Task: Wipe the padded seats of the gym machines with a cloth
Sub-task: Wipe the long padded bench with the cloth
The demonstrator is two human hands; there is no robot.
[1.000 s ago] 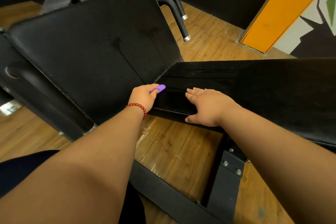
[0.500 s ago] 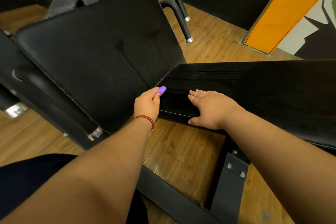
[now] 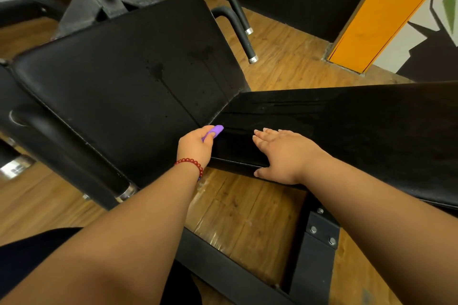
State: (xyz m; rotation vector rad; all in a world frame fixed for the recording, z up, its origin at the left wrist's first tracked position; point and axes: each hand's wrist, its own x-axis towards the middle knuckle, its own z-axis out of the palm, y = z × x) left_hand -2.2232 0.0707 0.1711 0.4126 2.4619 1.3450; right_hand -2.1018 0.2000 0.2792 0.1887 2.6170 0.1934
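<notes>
- Little moves since the earlier frame: both hands keep their places at the near end of the seam between the two pads, and the view only tips slightly.
- Left hand [image 3: 195,147], with a red bead bracelet [image 3: 190,163] on its wrist, sits at the near corner where the tilted back pad [image 3: 119,86] meets the seat pad [image 3: 347,126]. Its fingers curl round a small purple piece [image 3: 216,130] that pokes out toward the seam. Whether this is the cloth, I cannot tell.
- Right hand [image 3: 285,156] lies flat on the seat pad at its near edge, fingers [image 3: 265,135] straight and slightly spread, thumb hooked over the edge.
- Seat pad shows streaks that look wet. Back pad carries dark spots and drip runs [image 3: 158,72].
- Step in hand, as I judge it: working the seam corner of this machine, with the right hand bracing.
- Next move likely calls for drawing the purple piece along the seam toward the far edge, then up over the drip runs, which look unwiped. That needs firm, even pressure and a reach well past the present position.
- Wooden floor [image 3: 247,218] shows below, between the black frame [image 3: 319,255] members.
</notes>
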